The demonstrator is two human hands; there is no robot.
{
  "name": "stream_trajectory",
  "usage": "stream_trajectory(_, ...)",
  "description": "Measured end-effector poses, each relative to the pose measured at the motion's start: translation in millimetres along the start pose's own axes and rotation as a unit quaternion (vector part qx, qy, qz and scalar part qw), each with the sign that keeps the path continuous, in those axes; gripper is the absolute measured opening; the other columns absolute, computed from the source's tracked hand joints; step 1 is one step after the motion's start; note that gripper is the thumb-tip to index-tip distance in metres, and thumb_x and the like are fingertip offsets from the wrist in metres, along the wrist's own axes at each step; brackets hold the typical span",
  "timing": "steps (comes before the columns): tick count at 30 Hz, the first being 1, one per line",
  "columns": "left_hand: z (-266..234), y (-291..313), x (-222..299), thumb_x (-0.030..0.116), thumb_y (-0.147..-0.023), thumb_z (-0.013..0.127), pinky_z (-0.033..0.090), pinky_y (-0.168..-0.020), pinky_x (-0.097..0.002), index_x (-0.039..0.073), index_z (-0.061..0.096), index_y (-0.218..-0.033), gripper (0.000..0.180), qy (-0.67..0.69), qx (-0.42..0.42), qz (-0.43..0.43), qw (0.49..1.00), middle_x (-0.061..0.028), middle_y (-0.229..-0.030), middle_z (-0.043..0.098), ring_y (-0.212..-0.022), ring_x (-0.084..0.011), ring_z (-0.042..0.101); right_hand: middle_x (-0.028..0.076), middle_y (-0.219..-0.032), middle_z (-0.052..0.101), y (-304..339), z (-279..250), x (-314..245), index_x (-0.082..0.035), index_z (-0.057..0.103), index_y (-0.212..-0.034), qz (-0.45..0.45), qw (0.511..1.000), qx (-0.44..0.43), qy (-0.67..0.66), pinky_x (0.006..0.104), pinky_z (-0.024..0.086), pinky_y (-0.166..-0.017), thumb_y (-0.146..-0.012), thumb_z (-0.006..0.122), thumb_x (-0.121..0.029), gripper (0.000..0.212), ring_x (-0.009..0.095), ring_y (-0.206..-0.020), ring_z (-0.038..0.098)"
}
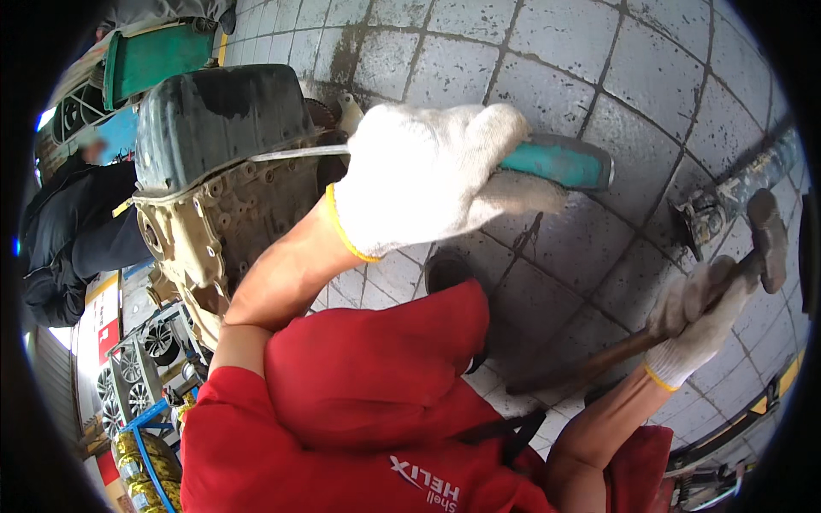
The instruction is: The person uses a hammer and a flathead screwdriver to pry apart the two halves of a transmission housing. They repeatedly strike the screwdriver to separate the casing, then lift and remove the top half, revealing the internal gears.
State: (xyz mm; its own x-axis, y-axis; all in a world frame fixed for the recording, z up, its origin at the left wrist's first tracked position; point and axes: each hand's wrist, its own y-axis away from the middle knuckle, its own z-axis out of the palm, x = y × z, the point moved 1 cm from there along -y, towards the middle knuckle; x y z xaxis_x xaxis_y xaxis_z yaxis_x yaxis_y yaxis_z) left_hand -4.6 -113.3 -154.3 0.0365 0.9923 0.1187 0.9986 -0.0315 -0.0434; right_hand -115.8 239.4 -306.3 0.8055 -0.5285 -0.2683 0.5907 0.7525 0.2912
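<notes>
My left hand (pixel 410 175), in a white knit glove with a yellow cuff, is closed around the teal handle of a screwdriver (pixel 564 162). Its long metal shaft points left, the tip at the seam between a black oil pan (pixel 224 120) and a tan metal engine block (pixel 227 218). How deep the tip sits in the seam I cannot tell. My right hand (pixel 691 315), gloved too, grips the wooden handle of a hammer (pixel 768 239) close to its head. The hammer is off to the right, apart from the screwdriver and the engine.
Grey, stained floor tiles (pixel 564 77) spread around me. A scuffed metal post (pixel 740 192) stands at the right. Another person in dark clothes (pixel 81 235) is at the far left, near a green container (pixel 158 60). Wheel rims (pixel 158 342) fill a rack at the lower left.
</notes>
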Motion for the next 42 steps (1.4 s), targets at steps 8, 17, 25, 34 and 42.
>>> stream_trajectory(8, -12.1, 5.0, 1.2, 0.058, -0.078, 0.100, 0.059, -0.059, -0.0393, 0.006, 0.079, -0.111, 0.065, 0.015, 0.004, 0.005, 1.000, -0.0090, -0.077, 0.074, -0.065, -0.0289, 0.076, 0.004, -0.063, 0.055, -2.7, 52.7, 29.8, -0.009, 0.063, -0.116, 0.000, 0.976, 0.091, 0.198, 0.0354, 0.040, -0.038, -0.119, 0.053, -0.064, 0.056, 0.019, -0.040, 0.049)
stream_trajectory(17, -30.5, 4.4, 10.9, 0.054, -0.076, 0.100, 0.057, -0.060, -0.0406, 0.008, 0.079, -0.108, 0.060, 0.032, 0.006, -0.002, 0.999, -0.0090, -0.079, 0.073, -0.067, -0.0307, 0.075, 0.005, -0.067, 0.057, 13.8, 91.1, 40.5, -0.006, 0.062, -0.107, -0.021, 0.929, 0.156, 0.336, 0.0333, 0.045, -0.042, -0.116, 0.057, -0.068, 0.063, 0.017, -0.045, 0.052)
stream_trajectory(25, -30.2, 9.5, 5.8, 0.066, -0.084, 0.089, 0.052, -0.053, -0.0384, 0.014, 0.074, -0.102, 0.057, 0.032, 0.032, 0.024, 0.999, -0.0049, -0.076, 0.068, -0.063, -0.0255, 0.073, 0.003, -0.073, 0.061, 0.3, 94.4, 55.4, -0.006, 0.061, -0.113, 0.035, 0.899, 0.168, 0.402, 0.0318, 0.044, -0.046, -0.117, 0.063, -0.056, 0.050, 0.013, -0.051, 0.056)
stream_trajectory(34, -38.8, 17.4, 8.8, 0.044, -0.080, 0.099, 0.060, -0.064, -0.0393, 0.008, 0.081, -0.111, 0.051, 0.077, 0.057, 0.003, 0.995, -0.0105, -0.087, 0.077, -0.071, -0.0325, 0.077, 0.032, -0.119, 0.080, -81.0, 39.3, 86.8, -0.010, 0.060, -0.152, 0.004, 0.583, 0.220, 0.782, 0.0627, 0.058, -0.097, -0.116, 0.062, -0.044, 0.049, 0.056, -0.113, 0.076)
stream_trajectory(42, -40.2, 35.1, 2.0, 0.051, -0.092, 0.089, 0.056, -0.063, -0.0436, 0.010, 0.070, -0.124, 0.055, 0.067, 0.106, 0.011, 0.992, -0.0069, -0.088, 0.064, -0.074, -0.0291, 0.073, 0.016, -0.146, 0.073, -109.6, 58.5, 69.6, -0.012, 0.071, -0.152, -0.196, 0.633, 0.126, 0.739, 0.0427, 0.065, -0.097, -0.112, 0.077, -0.039, 0.049, 0.032, -0.113, 0.081)
